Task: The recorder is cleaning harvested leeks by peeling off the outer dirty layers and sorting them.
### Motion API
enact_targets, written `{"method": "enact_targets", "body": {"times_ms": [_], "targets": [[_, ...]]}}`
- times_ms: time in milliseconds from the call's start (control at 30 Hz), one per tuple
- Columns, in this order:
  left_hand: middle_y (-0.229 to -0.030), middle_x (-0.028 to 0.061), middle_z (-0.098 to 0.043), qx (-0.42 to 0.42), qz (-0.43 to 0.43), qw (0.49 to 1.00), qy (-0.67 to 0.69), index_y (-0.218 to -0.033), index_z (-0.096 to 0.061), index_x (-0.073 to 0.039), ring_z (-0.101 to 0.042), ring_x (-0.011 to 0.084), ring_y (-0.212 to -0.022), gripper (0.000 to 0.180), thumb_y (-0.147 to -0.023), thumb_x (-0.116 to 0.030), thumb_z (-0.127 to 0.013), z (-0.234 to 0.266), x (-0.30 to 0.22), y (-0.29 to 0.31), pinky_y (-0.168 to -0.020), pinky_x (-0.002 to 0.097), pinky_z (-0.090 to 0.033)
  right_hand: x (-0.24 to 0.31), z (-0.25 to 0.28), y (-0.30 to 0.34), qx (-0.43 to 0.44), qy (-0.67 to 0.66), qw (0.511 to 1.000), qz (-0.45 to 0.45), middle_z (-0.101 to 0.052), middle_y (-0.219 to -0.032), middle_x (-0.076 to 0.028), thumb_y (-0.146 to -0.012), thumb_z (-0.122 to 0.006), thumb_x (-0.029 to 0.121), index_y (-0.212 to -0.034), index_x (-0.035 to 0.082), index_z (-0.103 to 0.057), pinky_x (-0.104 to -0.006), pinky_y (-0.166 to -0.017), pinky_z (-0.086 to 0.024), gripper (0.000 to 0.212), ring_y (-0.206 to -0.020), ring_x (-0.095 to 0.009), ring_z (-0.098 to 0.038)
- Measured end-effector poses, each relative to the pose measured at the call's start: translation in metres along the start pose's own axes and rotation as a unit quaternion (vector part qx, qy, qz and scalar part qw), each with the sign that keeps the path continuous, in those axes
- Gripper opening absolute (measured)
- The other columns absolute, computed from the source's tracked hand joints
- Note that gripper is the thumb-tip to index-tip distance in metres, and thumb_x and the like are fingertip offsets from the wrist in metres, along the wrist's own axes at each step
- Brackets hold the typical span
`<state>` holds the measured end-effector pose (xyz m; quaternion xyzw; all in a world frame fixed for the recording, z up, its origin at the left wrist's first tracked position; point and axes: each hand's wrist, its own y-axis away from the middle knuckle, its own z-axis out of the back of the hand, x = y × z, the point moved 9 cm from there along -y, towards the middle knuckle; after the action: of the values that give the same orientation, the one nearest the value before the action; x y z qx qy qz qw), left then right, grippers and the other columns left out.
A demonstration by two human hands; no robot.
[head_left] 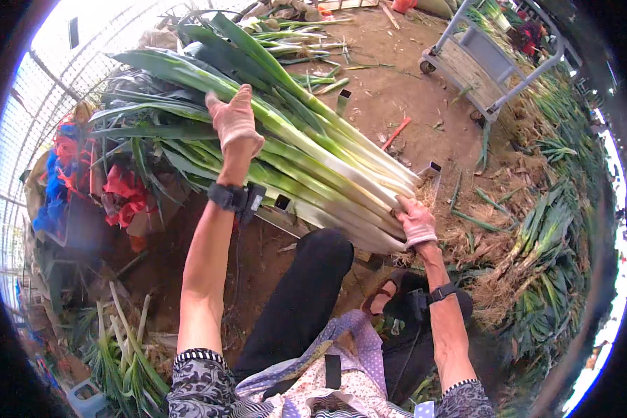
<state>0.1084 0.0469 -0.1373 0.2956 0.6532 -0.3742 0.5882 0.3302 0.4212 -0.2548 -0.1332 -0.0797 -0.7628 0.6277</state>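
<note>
A big pile of leeks lies across a low metal frame in front of me, green leaves to the left and white root ends to the right. My left hand, in a pale pink glove, is closed around the green part of a leek on top; some of its fingertips are hidden. At the root end, my right hand, gloved the same way, grips the white stem, its fingers bent over the lower edge of the pile. Dark straps with small devices circle both wrists.
A grey platform trolley stands at the far right on bare soil. More leeks line the right side, roots toward me. Red and blue plastic bags hang at the left. Loose stalks lie near left.
</note>
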Motion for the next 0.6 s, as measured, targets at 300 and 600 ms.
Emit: {"method": "enact_targets", "body": {"times_ms": [300, 600], "targets": [[-0.085, 0.0073, -0.06, 0.341, -0.54, 0.614, -0.464, -0.075, -0.064, -0.009, -0.055, 0.0236, -0.084, 0.028, -0.082, -0.034, -0.055, -0.087, -0.015, 0.112, -0.081, 0.0366, -0.042, 0.002, 0.0, 0.002, -0.009, 0.051, 0.998, 0.026, -0.058, -0.093, -0.006, -0.075, -0.063, 0.029, -0.115, 0.021, -0.055, -0.0394, -0.079, -0.045, 0.042, -0.089, -0.026, -0.056], [-0.076, 0.0068, -0.057, 0.341, -0.549, 0.604, -0.466, -0.07, -0.061, -0.009, -0.054, 0.0238, -0.08, 0.028, -0.082, -0.033, -0.053, -0.097, -0.007, 0.113, -0.073, 0.0375, -0.042, 0.007, -0.006, -0.001, 0.034, 0.089, 0.995, 0.022, -0.059, -0.088, -0.007, -0.074, -0.063, 0.031, -0.11, 0.019, -0.055, -0.0395, -0.072, -0.048, 0.039, -0.086, -0.026, -0.057]]}}
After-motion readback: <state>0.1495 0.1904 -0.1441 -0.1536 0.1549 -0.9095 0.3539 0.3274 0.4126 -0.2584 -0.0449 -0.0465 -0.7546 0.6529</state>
